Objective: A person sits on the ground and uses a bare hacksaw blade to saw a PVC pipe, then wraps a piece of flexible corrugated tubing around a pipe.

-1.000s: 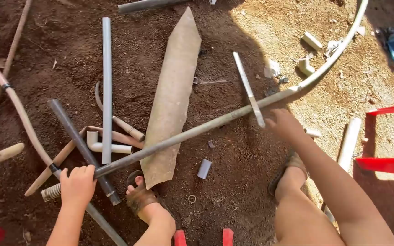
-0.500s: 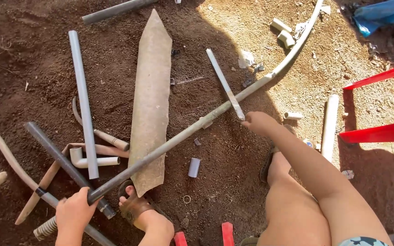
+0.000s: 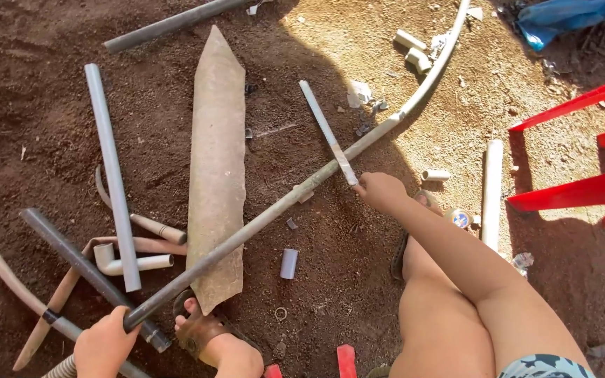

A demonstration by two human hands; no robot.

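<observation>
The long grey pipe (image 3: 295, 196) lies slantwise over the bare soil (image 3: 29, 105), from the lower left up to the sunlit top right, where it bends in a curve; it crosses the flat pointed slab (image 3: 217, 161); the left hand (image 3: 103, 344) is closed round its lower end, beside a sandalled foot (image 3: 201, 334); the right hand (image 3: 381, 190) is clamped on the handle end of a narrow saw blade (image 3: 327, 131) that rests across the pipe near its middle; the pipe looks light and thin-walled, springy rather than stiff, and smooth enough to roll or slip, so a grip close to the blade would probably steady it best; short pipe offcuts (image 3: 288, 263) and a red plastic chair (image 3: 596, 161) lie nearby.
</observation>
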